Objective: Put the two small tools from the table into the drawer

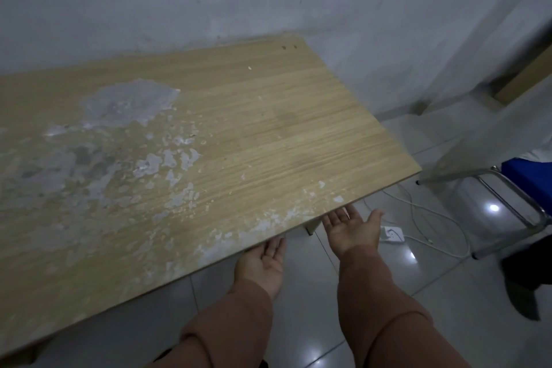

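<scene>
A light wooden table (268, 116) with a worn, peeling top fills the left and middle of the view. No small tools show on it, and no drawer is visible. My left hand (263, 263) is palm up at the table's front edge, its fingertips hidden under the tabletop. My right hand (352, 227) is also palm up, fingers spread, just below the front right corner. Both hands hold nothing. Brown sleeves cover both forearms.
A white power strip (392, 233) with white cables lies on the glossy tiled floor right of my right hand. A metal-framed chair with a blue seat (525, 170) stands at the right. A grey wall runs behind the table.
</scene>
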`<state>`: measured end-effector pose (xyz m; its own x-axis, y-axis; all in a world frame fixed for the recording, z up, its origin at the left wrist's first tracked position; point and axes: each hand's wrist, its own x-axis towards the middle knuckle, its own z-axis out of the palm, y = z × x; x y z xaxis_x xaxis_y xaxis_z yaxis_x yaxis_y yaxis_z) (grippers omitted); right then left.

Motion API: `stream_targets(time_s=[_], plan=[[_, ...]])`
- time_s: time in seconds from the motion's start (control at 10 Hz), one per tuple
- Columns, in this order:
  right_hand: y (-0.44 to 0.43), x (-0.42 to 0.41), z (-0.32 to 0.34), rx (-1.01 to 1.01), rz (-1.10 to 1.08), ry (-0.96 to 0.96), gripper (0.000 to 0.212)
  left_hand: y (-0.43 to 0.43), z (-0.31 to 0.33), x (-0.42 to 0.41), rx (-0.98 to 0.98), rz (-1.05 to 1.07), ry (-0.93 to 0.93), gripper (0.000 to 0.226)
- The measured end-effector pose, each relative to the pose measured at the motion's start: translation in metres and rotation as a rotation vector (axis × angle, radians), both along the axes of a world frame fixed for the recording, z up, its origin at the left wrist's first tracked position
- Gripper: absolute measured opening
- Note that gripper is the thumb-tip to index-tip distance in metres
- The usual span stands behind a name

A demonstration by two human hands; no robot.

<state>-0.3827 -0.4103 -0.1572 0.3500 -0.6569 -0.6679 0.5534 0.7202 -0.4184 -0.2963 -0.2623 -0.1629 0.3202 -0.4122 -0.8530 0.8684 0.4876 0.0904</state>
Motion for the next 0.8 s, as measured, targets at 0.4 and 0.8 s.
stream_targets(time_s=[0.4,0.8], plan=[[-0.006,0.014,0.017,-0.069,0.089,0.082,0.077,-0.005,-0.025,0.003,0.136,-0.598,-0.306,0.048],[0.017,0.069,0.124,-0.943,0.352,1.104,0.054,-0.038,0.115,0.047,0.268,-1.017,-0.921,0.025]])
